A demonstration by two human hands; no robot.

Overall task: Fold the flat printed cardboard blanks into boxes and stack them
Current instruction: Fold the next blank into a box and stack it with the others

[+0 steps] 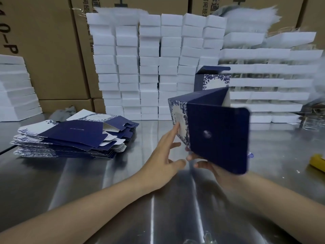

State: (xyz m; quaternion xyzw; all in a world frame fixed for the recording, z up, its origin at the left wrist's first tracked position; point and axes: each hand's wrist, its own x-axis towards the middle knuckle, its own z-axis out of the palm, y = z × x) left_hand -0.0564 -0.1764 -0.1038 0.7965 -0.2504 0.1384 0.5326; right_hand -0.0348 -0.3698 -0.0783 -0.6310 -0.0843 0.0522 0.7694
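Two hands meet at a half-folded navy cardboard box (218, 138) with a blue-and-white floral side, raised above the shiny steel bench (123, 173) right of centre in the head view. The box sits just above and in front of the right hand (205, 166), which is mostly hidden behind it. That hand's fingertips curl round the lower left corner and grip it. The left hand (165, 152) lies just left of the box and holds nothing, its fingers straight and spread and the index fingertip touching the floral side. One square navy end flap faces the camera. The box's long axis runs away from the viewer toward the back of the bench, and the whole box is tilted. Both forearms reach in from the bottom edge, the left angled up to the right. A splayed pile of flat navy-and-floral cardboard blanks (70, 138) lies on the bench well to the left. An upright navy box with its top flap open (212, 80) stands behind the held box, in front of stacked white blocks (149, 67).
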